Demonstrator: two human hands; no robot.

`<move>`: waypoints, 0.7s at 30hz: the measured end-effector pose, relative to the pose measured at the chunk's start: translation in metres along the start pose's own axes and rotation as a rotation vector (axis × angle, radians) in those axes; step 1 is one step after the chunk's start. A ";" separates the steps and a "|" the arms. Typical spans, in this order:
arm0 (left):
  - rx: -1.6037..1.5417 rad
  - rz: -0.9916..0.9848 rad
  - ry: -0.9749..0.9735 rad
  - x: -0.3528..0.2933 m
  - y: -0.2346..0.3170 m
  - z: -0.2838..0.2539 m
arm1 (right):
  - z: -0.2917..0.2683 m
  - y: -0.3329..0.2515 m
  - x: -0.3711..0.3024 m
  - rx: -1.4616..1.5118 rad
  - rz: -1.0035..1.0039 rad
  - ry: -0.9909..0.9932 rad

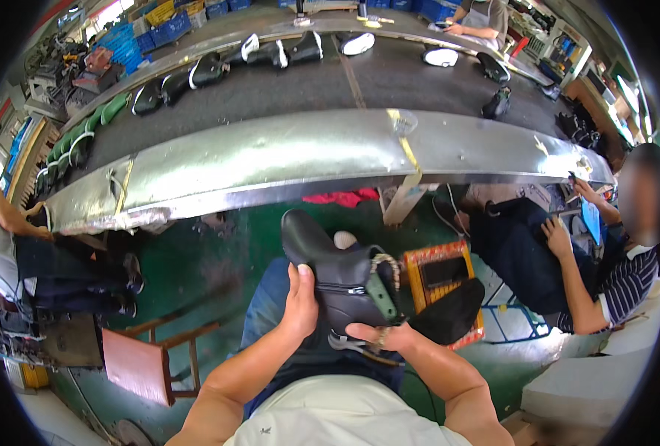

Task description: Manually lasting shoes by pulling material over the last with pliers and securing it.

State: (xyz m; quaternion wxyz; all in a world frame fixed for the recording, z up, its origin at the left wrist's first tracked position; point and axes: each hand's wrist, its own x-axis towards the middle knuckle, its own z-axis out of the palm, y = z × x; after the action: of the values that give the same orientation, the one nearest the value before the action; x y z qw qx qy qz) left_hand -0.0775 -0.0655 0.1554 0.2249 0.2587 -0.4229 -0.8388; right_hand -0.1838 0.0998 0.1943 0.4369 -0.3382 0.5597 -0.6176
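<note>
A black leather boot [330, 260] with a side zipper is held over my lap, its toe pointing away and to the left. Inside its opening shows a green shoe last [380, 297] with holes in it, and a beige braided cord [384, 262] loops at that end. My left hand [300, 303] is closed around the boot's left side, thumb on the leather. My right hand [382, 336] grips the near end of the boot, thumb across it. Beneath that hand, a metal piece [345, 343] is partly hidden, and I cannot tell what it is.
A long conveyor [270, 93] with a metal edge carries black shoes and green lasts. An orange-framed stool [426, 286] with a black cloth [452, 312] stands at my right, a brown-seated chair [140, 364] at my left. Co-workers sit right, stand left, and work across the belt.
</note>
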 end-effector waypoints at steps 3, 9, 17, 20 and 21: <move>0.310 0.132 -0.160 0.043 0.044 0.019 | -0.044 -0.028 0.042 0.373 -0.109 0.178; 1.271 0.761 -0.166 0.161 0.102 0.018 | -0.158 -0.101 0.135 1.017 -0.189 0.226; 1.826 0.683 0.033 0.253 0.096 0.004 | -0.270 -0.082 0.188 1.240 -0.703 0.045; 1.859 0.706 0.027 0.249 0.100 0.002 | -0.290 -0.066 0.200 1.316 -0.818 0.049; 1.868 0.723 0.004 0.250 0.099 0.003 | -0.298 -0.060 0.202 1.318 -0.844 0.060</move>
State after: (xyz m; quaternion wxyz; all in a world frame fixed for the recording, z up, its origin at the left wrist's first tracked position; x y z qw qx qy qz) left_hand -0.2553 -0.2664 0.1775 0.1734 0.1889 -0.9652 -0.0512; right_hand -0.5423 0.0321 0.1963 0.2604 -0.1764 -0.0865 -0.9453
